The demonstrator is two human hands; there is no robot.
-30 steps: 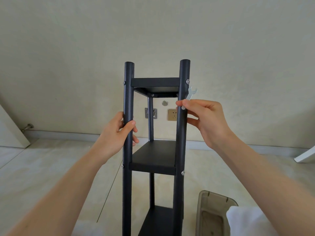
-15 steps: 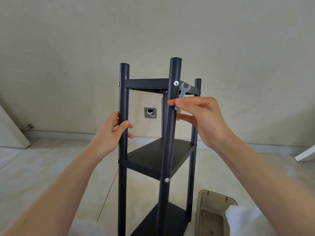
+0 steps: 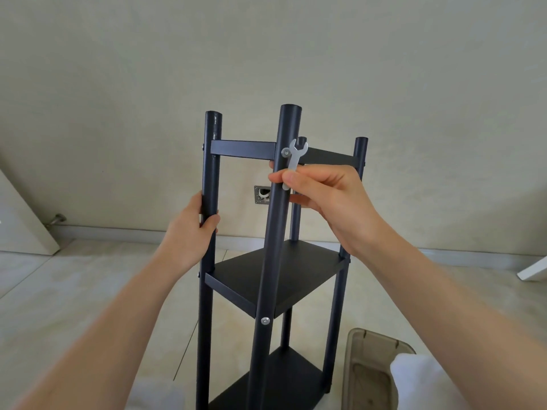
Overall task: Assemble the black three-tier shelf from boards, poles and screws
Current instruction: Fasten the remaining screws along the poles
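Leftmost, propped white panel [image 3: 20, 220] against the wall, with a metal door stop [image 3: 55, 219] at its foot, low on the skirting.

Next, left hand [image 3: 189, 232]: fingers curled round the front-left pole [image 3: 209, 232], gripping just below the top board [image 3: 242, 149].

Centre, black three-tier shelf [image 3: 275, 279], upright on the tiled floor [image 3: 88, 291], turned corner-on to the camera. Four poles in place; three boards fitted: top, middle board [image 3: 281, 276], bottom board [image 3: 281, 380]. Nearest pole [image 3: 272, 247] leaning slightly across the view, with a silver screw [image 3: 265, 321] at the middle-board joint and a second screw head [image 3: 286, 152] at the top-board joint. Further small screw heads on the outer face of the front-left pole at top and middle tiers.

Behind, between the poles: open wall socket box [image 3: 262, 195], low on the wall.

Right of centre, right hand [image 3: 322, 193]: thumb and fingers pinching the lower end of a small flat silver wrench [image 3: 294, 161], held close against the nearest pole. Wrench open end uppermost, just beside the top screw head; whether seated on it cannot be told.

Lower right, translucent brownish plastic bin [image 3: 370, 368] on the floor, partly covered by white cloth [image 3: 414, 377].

Far right, white object [image 3: 532, 272] at the frame edge, only a corner in view.
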